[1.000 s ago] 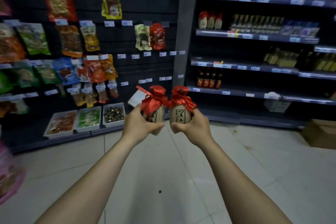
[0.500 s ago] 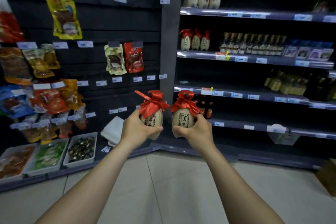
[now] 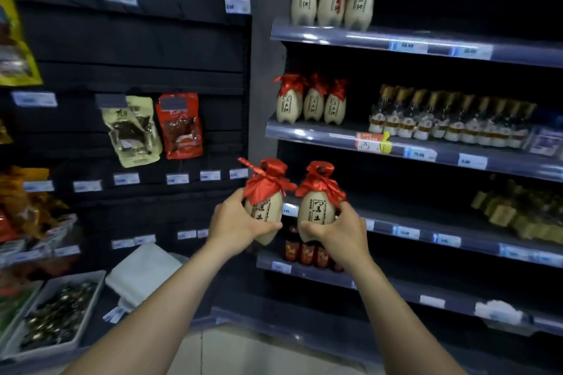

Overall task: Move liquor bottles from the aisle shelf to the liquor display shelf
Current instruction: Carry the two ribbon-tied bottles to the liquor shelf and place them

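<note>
The left hand (image 3: 236, 227) and right hand (image 3: 341, 234) are each clasping a cream liquor bottle (image 3: 264, 213) (upright, red-wrapped) at frame centre. Matching bottles (image 3: 310, 103) are standing directly above on the display shelf (image 3: 323, 135), nearer the right hand.

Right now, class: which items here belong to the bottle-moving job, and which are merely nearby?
Job: left hand; right hand; left bottle; right bottle; display shelf.
Nearby: snack packets; sweets tray; small clear bottles.

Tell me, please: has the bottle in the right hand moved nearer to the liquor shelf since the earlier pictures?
Yes. The right-hand bottle has moved nearer: it now overlaps the edge of the liquor shelf beneath the row of three small matching bottles, which also looks much bigger.
</note>
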{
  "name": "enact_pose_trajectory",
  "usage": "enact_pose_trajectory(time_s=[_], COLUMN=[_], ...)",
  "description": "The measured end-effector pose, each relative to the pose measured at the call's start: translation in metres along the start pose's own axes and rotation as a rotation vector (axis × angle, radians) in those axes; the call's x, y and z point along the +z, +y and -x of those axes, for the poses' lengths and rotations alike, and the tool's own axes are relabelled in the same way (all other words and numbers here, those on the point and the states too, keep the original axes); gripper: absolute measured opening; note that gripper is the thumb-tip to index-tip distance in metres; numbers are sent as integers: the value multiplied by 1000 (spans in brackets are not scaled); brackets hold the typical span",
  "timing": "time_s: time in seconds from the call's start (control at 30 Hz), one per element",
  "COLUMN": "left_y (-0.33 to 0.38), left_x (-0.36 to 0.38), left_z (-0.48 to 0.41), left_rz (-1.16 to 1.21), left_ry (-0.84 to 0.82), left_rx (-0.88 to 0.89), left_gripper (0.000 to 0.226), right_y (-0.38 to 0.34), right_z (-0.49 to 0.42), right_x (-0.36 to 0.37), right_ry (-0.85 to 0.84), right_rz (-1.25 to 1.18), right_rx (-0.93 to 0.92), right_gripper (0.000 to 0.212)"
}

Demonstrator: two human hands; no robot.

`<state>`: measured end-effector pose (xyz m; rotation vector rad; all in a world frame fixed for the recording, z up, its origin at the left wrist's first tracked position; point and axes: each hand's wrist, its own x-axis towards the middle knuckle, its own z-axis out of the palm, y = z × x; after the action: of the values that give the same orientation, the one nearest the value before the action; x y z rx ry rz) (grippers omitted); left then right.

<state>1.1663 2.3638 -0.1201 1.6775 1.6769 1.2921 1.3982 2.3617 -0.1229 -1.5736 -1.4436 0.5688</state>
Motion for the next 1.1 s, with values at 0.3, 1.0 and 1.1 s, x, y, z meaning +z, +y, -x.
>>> enact_pose_trajectory(time_s=[0.3, 1.0, 1.1], left_y=[45, 110, 100], left_x=[100, 190, 191], left_z=[-149, -370, -375], left_rz=[-14, -68, -28], left_ry=[51, 252, 251], left_rx=[12, 137, 150], left_gripper=[67, 58, 63], right_y=[32, -1, 2], right_z=[-195, -425, -428], right_x=[-23, -27, -18], right_ry=[-28, 56, 68], right_rz=[73, -73, -42], right_rx=[-134, -230, -207], right_gripper=[68, 54, 64])
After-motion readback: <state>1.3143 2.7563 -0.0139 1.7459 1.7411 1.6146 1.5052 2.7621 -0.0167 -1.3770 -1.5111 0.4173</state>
